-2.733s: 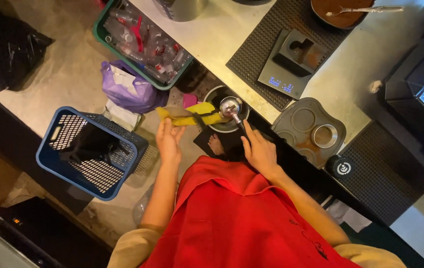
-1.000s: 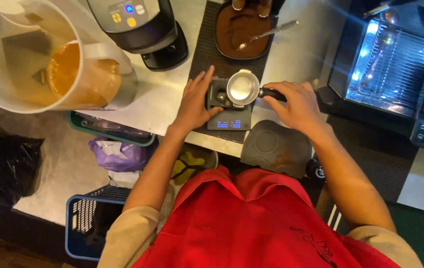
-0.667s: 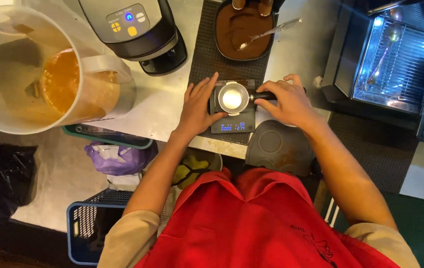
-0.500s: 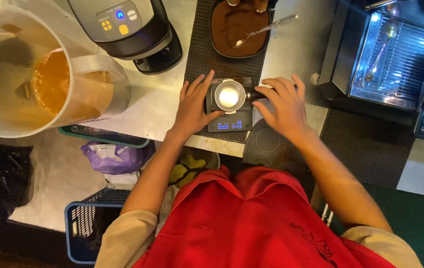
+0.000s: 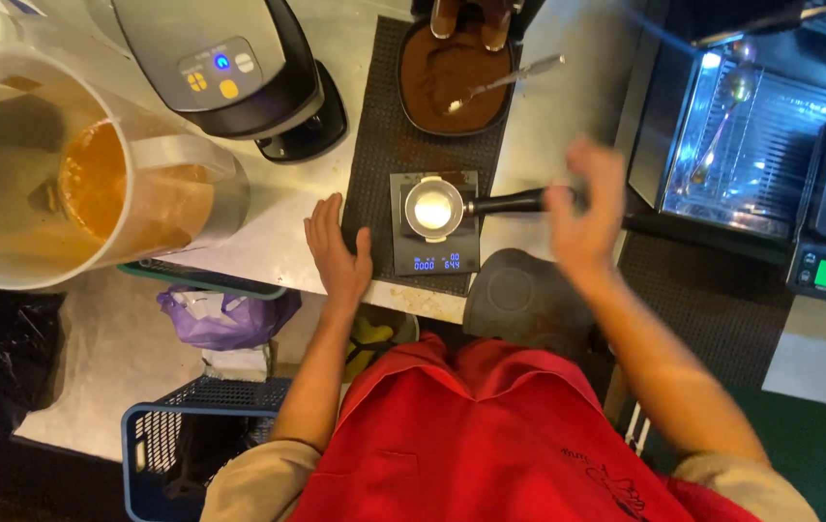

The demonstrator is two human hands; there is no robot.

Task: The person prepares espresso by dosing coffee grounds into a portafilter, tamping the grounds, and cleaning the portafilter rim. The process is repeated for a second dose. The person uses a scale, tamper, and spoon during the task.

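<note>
On the dark mat (image 5: 379,126) sits a small scale (image 5: 435,249) with a lit display, and a portafilter (image 5: 434,207) rests on top of it, basket up, its black handle pointing to the right. Left hand (image 5: 338,249) lies flat on the counter (image 5: 278,208) just beside the scale, fingers spread and holding nothing. Right hand (image 5: 582,208) hovers near the end of the handle, fingers open; it is blurred, so it looks clear of the handle, though contact cannot be ruled out. Beyond the scale, a tray of ground coffee (image 5: 454,72) holds a spoon (image 5: 505,81) laid across its rim. A grey grinder (image 5: 229,68) stands to the left of the mat, and a clear pitcher (image 5: 74,164) (amber liquid inside) fills the near left corner. Below the counter edge are a purple bag (image 5: 224,317) and a blue basket (image 5: 191,440). A round dark tamping mat (image 5: 524,300) lies just below the right hand.
</note>
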